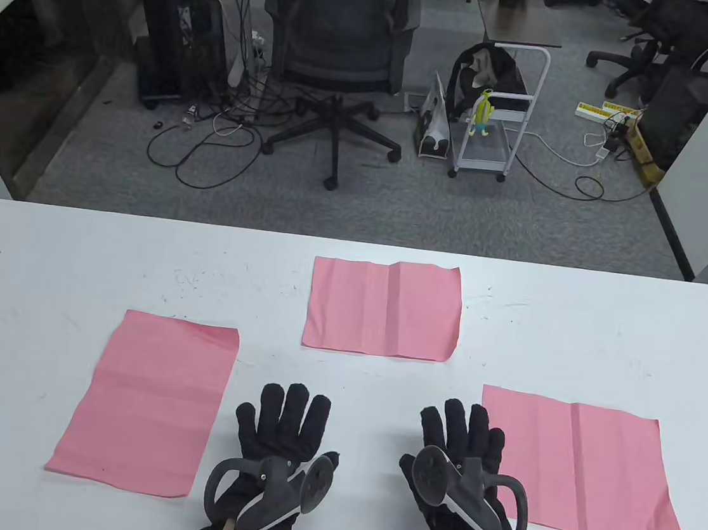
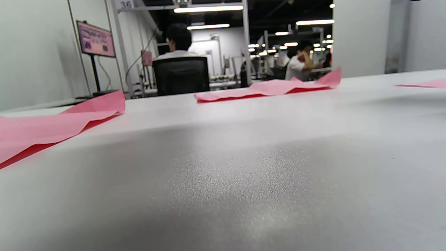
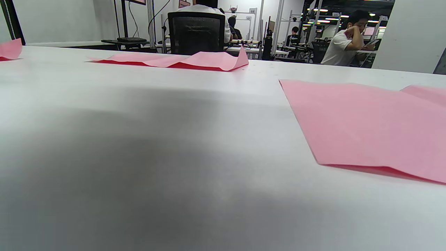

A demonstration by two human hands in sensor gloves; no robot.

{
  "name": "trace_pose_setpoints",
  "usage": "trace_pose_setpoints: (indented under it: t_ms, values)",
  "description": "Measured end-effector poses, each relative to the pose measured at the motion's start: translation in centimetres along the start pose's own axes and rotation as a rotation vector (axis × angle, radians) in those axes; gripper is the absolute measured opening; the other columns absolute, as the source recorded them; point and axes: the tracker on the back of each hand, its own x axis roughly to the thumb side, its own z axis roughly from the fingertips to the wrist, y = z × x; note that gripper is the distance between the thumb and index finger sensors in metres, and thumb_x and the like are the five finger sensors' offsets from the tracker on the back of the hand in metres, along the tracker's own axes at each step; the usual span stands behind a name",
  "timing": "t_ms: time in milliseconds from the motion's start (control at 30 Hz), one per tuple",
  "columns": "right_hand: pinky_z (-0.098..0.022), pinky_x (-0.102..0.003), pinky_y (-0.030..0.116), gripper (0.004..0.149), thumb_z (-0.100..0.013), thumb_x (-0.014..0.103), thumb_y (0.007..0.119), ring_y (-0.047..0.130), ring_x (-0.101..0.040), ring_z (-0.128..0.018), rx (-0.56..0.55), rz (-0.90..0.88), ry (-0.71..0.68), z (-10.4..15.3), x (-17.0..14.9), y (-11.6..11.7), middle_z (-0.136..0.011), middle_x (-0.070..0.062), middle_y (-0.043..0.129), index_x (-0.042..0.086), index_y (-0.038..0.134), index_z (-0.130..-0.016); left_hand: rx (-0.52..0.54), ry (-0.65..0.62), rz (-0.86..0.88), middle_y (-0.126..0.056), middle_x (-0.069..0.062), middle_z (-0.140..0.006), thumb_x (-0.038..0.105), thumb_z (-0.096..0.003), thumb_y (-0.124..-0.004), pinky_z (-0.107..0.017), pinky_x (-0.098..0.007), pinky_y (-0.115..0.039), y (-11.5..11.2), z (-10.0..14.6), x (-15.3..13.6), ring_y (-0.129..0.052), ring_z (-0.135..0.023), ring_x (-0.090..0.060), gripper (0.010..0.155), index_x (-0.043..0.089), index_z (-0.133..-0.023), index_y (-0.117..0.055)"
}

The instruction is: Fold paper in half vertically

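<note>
Not started yet: our left hand [image 1: 281, 426] and right hand [image 1: 458, 443] lie flat, fingers spread, holding nothing, between three unfolded pink sheets—left [image 1: 146, 404], far [image 1: 384, 308], right [image 1: 579, 469]—next we pick one, probably.

Left hand [image 1: 281, 426] and right hand [image 1: 461, 446] in black knit gloves, thick fuzzy fingers [image 1: 297, 402], grey ring-shaped tracker with round disc strapped on each back, tan wrist straps, black cable trailing.

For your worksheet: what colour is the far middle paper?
Pink; the far middle paper shows best in the table view.
</note>
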Motion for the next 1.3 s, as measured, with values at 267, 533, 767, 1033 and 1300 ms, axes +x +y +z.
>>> trace_pose_setpoints:
  t_ms: [267, 533, 767, 1033, 1300]
  values:
    - [-0.072, -0.069, 0.029, 0.078, -0.043, 0.062, 0.060, 0.023, -0.049, -0.105, 0.019, -0.002, 0.001, -0.1, 0.0, 0.1, -0.116, -0.011, 0.021, 0.029, 0.028, -0.107, -0.002, 0.001, 0.004, -0.019, -0.012, -0.131, 0.068, -0.0537, -0.047, -0.079, -0.075, -0.030, 0.1, 0.0, -0.1, -0.021, -0.118, -0.050, 0.084, 0.029, -0.120, -0.013]
    - [-0.072, -0.067, 0.035, 0.077, -0.044, 0.060, 0.061, 0.029, -0.049, -0.105, 0.089, -0.052, 0.004, -0.6, -0.8, 0.3, -0.116, -0.011, 0.026, 0.028, 0.031, -0.106, -0.015, 0.005, 0.028, -0.021, -0.012, -0.131, 0.067, -0.0540, -0.047, -0.080, -0.074, -0.032, 0.1, -0.1, -0.4, -0.025, -0.119, -0.049, 0.083, 0.029, -0.121, -0.015]
    - [-0.073, -0.067, 0.032, 0.076, -0.045, 0.059, 0.062, 0.025, -0.048, -0.106, 0.173, -0.174, 0.103, -1.1, -4.4, -1.1, -0.117, -0.010, 0.022, 0.030, 0.029, -0.107, -0.015, 0.006, 0.046, -0.022, -0.012, -0.131, 0.067, -0.0541, -0.047, -0.080, -0.074, -0.032, 0.2, -0.1, -0.6, -0.027, -0.119, -0.049, 0.083, 0.029, -0.121, -0.016]
    - [-0.075, -0.066, 0.026, 0.075, -0.045, 0.057, 0.062, 0.018, -0.044, -0.107, 0.331, -0.245, 0.423, -1.6, -14.4, 0.3, -0.117, -0.006, 0.016, 0.034, 0.026, -0.106, -0.077, 0.024, 0.052, -0.023, -0.011, -0.131, 0.067, -0.0543, -0.047, -0.080, -0.074, -0.032, -0.6, -0.7, -1.1, -0.027, -0.120, -0.048, 0.082, 0.029, -0.121, -0.017]
    - [-0.076, -0.065, 0.022, 0.073, -0.046, 0.055, 0.063, 0.011, -0.042, -0.107, 0.459, -0.350, 0.518, -0.9, -20.1, 3.2, -0.116, -0.002, 0.010, 0.038, 0.023, -0.105, -0.098, 0.031, 0.057, -0.023, -0.011, -0.131, 0.066, -0.0545, -0.046, -0.080, -0.074, -0.032, -0.9, -0.9, -1.2, -0.026, -0.120, -0.047, 0.081, 0.030, -0.121, -0.017]
